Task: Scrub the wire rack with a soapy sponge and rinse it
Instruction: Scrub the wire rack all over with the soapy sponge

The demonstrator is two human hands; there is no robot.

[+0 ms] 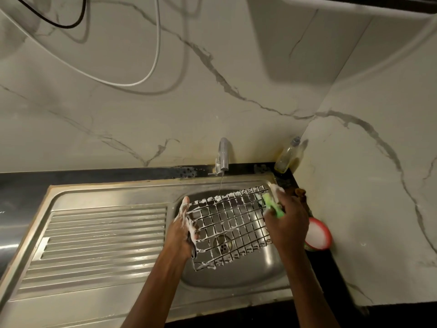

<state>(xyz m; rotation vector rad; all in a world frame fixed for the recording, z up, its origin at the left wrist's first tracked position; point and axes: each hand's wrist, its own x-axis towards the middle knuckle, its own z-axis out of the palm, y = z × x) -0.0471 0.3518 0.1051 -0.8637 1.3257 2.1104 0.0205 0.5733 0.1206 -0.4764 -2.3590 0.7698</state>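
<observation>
Foam covers the wire rack (230,223), its long axis lying left-right between the left hand (186,227) gripping its left edge and the right hand (287,218) pinching the green sponge (273,205) at its right end.

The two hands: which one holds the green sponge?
The right hand grips the green sponge at the wire rack's right edge; the left hand, foamy, holds the rack's left edge.

Right hand (287,222) covers most of the green sponge (274,205), only one end shows. Rack (230,223) right edge hidden behind that hand; its left edge partly under left hand (183,227) and foam. Red-rimmed tub (318,235) at counter's right edge half behind the wrist, contents unclear. Bottle (287,157) in back corner too blurred to read. Small brown thing (300,192) by the sink rim, can't identify. Forearms cut off at bottom edge.
</observation>
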